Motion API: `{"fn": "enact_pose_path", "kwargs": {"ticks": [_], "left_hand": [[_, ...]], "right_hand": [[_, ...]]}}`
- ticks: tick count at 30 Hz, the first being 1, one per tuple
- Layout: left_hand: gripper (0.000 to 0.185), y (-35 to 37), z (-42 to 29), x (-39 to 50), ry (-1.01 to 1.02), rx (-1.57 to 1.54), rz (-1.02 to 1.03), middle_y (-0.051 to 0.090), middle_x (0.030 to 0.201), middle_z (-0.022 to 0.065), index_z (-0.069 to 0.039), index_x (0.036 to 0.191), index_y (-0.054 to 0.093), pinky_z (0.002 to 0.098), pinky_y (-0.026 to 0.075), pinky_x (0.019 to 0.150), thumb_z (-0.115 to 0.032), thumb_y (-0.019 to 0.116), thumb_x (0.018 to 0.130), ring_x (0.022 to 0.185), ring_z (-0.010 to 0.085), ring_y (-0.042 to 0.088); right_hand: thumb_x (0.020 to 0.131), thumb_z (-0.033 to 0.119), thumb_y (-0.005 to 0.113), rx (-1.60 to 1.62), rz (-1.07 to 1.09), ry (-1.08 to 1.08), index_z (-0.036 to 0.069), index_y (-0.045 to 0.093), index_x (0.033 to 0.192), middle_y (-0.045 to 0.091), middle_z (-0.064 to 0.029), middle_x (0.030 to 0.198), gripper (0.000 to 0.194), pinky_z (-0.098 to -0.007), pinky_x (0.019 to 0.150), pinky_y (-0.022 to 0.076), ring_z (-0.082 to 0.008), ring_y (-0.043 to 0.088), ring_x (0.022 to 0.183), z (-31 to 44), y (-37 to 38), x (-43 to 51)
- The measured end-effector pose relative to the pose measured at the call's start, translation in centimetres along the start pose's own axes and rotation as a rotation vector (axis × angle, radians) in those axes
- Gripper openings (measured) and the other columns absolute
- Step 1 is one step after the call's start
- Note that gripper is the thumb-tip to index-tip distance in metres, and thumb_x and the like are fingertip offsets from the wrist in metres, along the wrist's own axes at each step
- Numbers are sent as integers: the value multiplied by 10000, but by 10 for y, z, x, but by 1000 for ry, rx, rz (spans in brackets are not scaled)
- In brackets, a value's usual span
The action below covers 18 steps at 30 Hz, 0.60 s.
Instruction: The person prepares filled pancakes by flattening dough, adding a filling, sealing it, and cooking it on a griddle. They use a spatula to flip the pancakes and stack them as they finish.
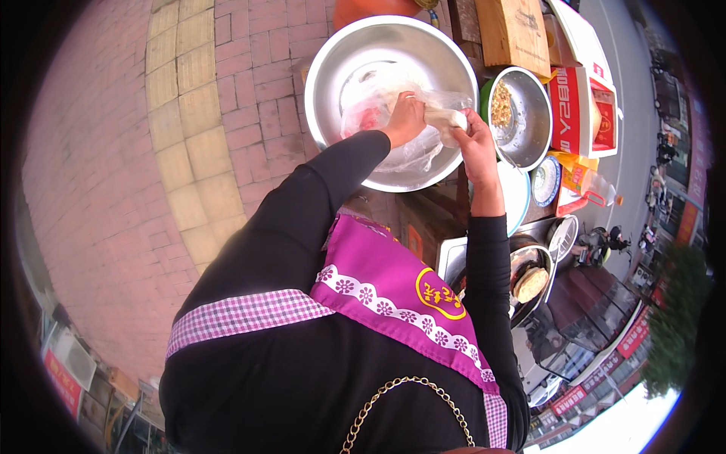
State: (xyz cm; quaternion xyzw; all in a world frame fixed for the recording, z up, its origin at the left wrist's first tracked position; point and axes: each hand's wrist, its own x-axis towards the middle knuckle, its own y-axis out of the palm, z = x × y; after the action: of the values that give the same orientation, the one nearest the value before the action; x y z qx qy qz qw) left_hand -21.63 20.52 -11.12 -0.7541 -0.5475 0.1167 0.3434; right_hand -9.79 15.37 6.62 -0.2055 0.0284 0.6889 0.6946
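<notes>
Both hands are over a large metal basin point(332, 74) that holds a clear plastic bag point(408, 159) with pale dough inside. A stretched piece of pale dough point(445, 118) runs between the hands. My left hand point(407, 119) grips its left end at the bag's opening, partly inside or against the plastic. The fingers of my right hand point(473, 139) pinch the right end near the basin's right rim. How much dough lies under the plastic cannot be told. A reddish patch shows through the bag's left side.
Right of the basin stands a metal bowl point(524, 130) with chopped filling point(501, 105). Beyond are a wooden box point(513, 34), a red-and-white carton point(570, 113), a patterned bowl point(546, 181) and a plastic bottle point(600, 186). A round pan holds flatbread point(531, 285) near my right sleeve.
</notes>
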Motion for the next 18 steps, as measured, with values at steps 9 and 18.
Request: {"fn": "enact_pose_path", "kwargs": {"ticks": [9, 18], "left_hand": [[813, -35, -8, 5, 52, 56, 179, 448, 1460, 265, -170, 1411, 517, 717, 159, 1141, -582, 736, 744, 1381, 400, 418], [1213, -76, 4, 13, 56, 199, 471, 265, 1554, 273, -151, 1549, 294, 780, 138, 1090, -615, 858, 579, 1486, 450, 180]], "right_hand": [[811, 20, 600, -502, -181, -264, 26, 622, 991, 638, -72, 864, 182, -299, 722, 493, -141, 589, 789, 33, -3, -13], [859, -36, 562, -314, -121, -341, 40, 601, 1051, 615, -2, 941, 210, -236, 766, 484, -86, 585, 855, 113, -30, -34]]}}
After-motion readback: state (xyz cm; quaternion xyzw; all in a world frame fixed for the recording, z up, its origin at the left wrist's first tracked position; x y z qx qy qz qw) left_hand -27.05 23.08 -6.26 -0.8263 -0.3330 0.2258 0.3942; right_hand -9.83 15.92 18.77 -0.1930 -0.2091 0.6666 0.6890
